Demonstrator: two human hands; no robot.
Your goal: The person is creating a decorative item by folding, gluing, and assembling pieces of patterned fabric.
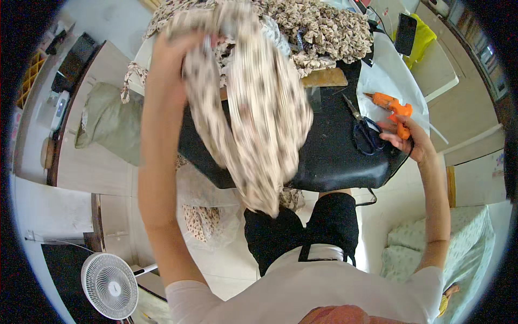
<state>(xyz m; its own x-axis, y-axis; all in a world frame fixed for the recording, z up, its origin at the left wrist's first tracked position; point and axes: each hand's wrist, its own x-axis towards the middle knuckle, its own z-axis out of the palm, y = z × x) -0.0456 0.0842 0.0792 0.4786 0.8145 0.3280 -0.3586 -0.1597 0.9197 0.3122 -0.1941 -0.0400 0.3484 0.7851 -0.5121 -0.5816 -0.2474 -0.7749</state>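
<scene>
My left hand [178, 56] is raised at the upper left, closed on a long bundle of cream fabric with dark spots [259, 129], which is blurred and hangs over the black padded table [324, 167] toward my lap. My right hand [410, 143] grips the handle of an orange hot glue gun [386, 102] at the table's right side. Dark-handled scissors [367, 137] lie just left of it, and a white sheet [394, 75] lies under the glue gun.
A pile of ruffled spotted fabric [334, 35] and a wooden strip [326, 77] sit at the back. A phone [404, 33] and yellow cloth [423, 46] are at the back right. A white fan [97, 286] stands at the lower left, and an olive cloth [108, 119] lies left.
</scene>
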